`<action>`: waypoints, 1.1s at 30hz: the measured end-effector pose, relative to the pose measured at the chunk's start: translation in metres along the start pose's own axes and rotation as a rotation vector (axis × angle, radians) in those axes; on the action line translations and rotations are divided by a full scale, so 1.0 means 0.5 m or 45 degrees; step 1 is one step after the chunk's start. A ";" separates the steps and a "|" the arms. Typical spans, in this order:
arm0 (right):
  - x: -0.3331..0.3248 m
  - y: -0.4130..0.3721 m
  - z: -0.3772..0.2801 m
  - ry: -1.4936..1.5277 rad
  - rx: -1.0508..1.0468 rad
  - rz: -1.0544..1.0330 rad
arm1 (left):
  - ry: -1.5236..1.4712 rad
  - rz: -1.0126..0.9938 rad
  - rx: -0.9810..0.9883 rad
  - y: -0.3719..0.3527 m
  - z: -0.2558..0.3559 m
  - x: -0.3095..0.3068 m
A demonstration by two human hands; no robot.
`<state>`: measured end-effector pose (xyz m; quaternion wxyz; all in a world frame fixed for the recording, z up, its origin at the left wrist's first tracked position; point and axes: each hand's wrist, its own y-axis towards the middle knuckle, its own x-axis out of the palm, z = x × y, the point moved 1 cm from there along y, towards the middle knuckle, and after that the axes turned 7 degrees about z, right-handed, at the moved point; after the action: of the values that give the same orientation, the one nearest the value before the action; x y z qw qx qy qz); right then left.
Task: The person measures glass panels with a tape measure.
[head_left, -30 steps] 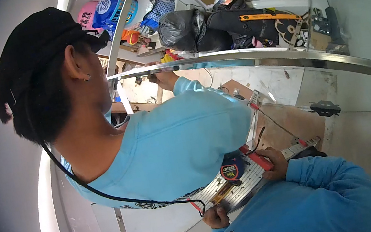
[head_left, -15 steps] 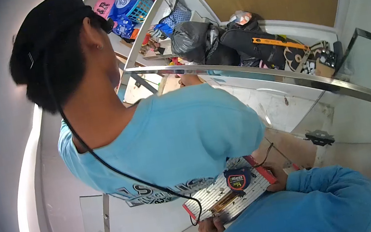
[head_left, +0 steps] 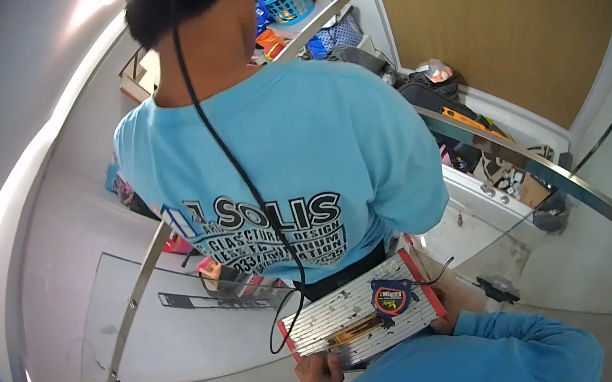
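A ribbed, light-coloured platform with red ends (head_left: 357, 296), like the top of a stepladder, sits against my front. My left hand (head_left: 320, 370) is closed on its near left corner. At the right end my right hand (head_left: 447, 303) grips the red edge, its fingers partly hidden. On top lie a blue and black tape measure (head_left: 392, 298) and, beside it, a yellow-handled tool (head_left: 355, 331), perhaps a cutter. Dark specks mark the ribs.
A co-worker in a light blue shirt (head_left: 274, 147) stands directly in front, back turned, with a black cable (head_left: 219, 137) hanging down. Curved glass with a metal rail (head_left: 565, 174) runs at the right; another glass panel (head_left: 183, 327) is at the left. A blue basket (head_left: 289, 2) stands behind.
The co-worker has straightened and turned away, so the shirt back now shows fully. My view has shifted; the platform appears slightly further left, still in both hands.
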<state>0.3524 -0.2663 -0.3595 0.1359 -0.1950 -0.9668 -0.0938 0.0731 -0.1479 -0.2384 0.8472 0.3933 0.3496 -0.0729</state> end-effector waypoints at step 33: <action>-0.003 0.015 0.028 -0.385 -0.038 0.035 | 0.022 0.128 0.029 0.012 0.004 -0.033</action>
<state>0.3535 -0.2569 -0.3723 -0.0128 -0.2221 -0.9720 -0.0758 0.0642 -0.1478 -0.2229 0.8423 0.4205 0.3357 -0.0307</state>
